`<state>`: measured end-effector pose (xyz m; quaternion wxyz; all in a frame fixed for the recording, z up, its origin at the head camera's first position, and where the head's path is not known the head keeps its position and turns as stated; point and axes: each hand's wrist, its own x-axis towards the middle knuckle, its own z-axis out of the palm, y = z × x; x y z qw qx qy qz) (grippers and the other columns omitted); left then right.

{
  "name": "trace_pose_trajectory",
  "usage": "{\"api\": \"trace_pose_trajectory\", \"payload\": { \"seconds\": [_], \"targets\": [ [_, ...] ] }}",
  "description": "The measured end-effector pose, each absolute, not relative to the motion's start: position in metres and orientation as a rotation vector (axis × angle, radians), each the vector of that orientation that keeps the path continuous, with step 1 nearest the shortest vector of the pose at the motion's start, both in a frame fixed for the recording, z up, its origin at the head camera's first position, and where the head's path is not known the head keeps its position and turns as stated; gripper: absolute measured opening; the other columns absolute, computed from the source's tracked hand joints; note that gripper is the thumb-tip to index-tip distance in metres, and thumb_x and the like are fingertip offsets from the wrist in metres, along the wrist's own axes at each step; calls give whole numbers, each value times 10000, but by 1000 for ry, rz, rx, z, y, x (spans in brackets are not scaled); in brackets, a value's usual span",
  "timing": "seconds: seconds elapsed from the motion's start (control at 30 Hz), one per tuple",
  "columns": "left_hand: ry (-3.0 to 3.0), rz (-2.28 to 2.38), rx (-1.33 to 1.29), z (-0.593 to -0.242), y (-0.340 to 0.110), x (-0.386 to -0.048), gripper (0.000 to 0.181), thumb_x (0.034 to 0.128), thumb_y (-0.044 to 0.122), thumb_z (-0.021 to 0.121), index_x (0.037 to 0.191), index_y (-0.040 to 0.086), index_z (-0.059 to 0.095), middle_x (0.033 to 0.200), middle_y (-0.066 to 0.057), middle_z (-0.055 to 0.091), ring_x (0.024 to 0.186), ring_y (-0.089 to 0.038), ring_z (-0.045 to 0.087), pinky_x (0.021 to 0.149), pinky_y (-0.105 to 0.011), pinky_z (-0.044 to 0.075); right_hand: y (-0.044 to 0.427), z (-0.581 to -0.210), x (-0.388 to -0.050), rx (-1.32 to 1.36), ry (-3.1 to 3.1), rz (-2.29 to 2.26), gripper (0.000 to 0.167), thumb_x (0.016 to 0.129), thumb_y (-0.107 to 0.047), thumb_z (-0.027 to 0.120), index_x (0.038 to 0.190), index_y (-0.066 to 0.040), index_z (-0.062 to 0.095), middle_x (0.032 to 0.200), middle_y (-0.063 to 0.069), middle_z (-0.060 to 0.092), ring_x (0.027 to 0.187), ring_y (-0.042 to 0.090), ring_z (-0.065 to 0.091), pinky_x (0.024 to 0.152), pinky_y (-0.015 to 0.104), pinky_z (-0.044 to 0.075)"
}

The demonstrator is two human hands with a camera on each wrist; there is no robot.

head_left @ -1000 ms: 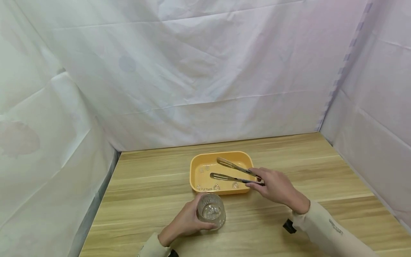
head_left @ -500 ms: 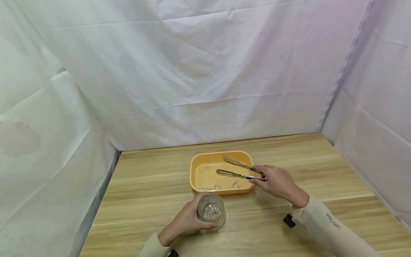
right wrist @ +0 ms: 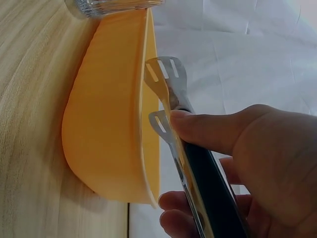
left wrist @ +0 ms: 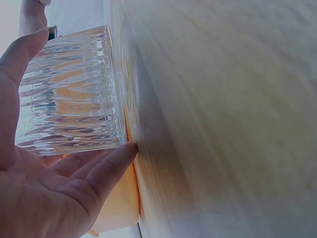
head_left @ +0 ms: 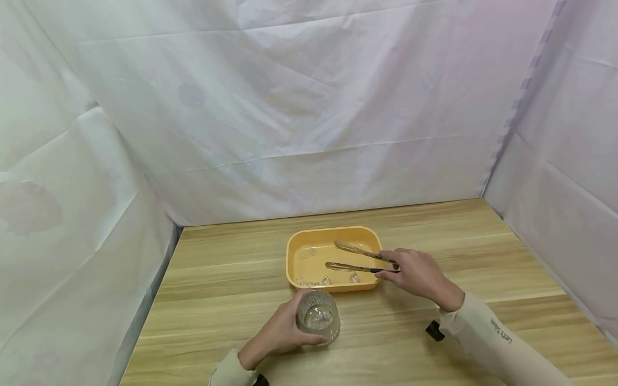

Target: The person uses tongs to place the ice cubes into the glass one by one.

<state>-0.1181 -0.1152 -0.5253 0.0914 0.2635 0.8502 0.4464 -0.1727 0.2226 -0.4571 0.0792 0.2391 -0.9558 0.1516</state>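
Observation:
A ribbed clear glass [head_left: 318, 317] with clear pieces inside stands on the table, the left hand [head_left: 282, 328] curled round its left side. In the left wrist view the thumb and fingers of that hand [left wrist: 54, 183] hold the glass [left wrist: 74, 94]. The right hand [head_left: 417, 274] grips metal tongs [head_left: 354, 267] by their dark handles. Their two slotted tips hang apart over a yellow tray [head_left: 289, 265], with nothing seen between them. Several clear pieces [head_left: 354, 277] lie in the tray. In the right wrist view the hand [right wrist: 267, 158] pinches the tongs [right wrist: 210, 183] beside the tray wall [right wrist: 109, 109].
The tray stands just behind the glass on a wooden table [head_left: 217, 279]. White cloth [head_left: 289, 107] hangs behind the table and along both sides. A black band piece [head_left: 435, 331] is by the right sleeve.
The right hand has moved slightly right and back with the tongs, whose tips have shifted right over the tray and now hang lower. The left hand and the glass have stayed still.

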Motion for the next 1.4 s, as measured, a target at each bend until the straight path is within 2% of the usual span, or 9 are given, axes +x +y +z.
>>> {"api": "trace_pose_trajectory", "payload": {
  "seconds": [0.53, 0.97, 1.2, 1.4],
  "targets": [
    [2492, 1357, 767, -524, -115, -119, 902, 698, 484, 872, 1419, 234, 392, 1291, 15, 616, 1148, -202, 618, 967, -379, 503, 218, -455, -173, 771, -2904, 422, 408, 818, -410, 790, 1128, -152, 724, 670, -152, 508, 534, -5, 397, 452, 201, 330],
    [2503, 1347, 779, -524, -116, -119, 909, 701, 486, 871, 1423, 231, 382, 1284, 17, 617, 1138, -188, 620, 950, -364, 510, 211, -448, -175, 763, -3018, 423, 245, 838, -403, 775, 969, -220, 680, 646, -142, 507, 516, 27, 399, 443, 222, 309],
    [2510, 1343, 776, -523, -116, -119, 907, 695, 482, 875, 1419, 231, 389, 1284, 15, 617, 1141, -190, 618, 960, -361, 502, 208, -449, -176, 774, -3024, 395, 242, 829, -423, 779, 886, -235, 639, 652, -132, 508, 529, 40, 408, 447, 226, 310],
    [2495, 1360, 783, -523, -116, -118, 900, 697, 472, 877, 1416, 236, 391, 1292, 14, 616, 1149, -198, 617, 968, -366, 496, 206, -451, -176, 773, -3023, 406, 246, 818, -419, 791, 907, -233, 655, 668, -131, 538, 528, 40, 415, 442, 228, 315]
  ]
}}
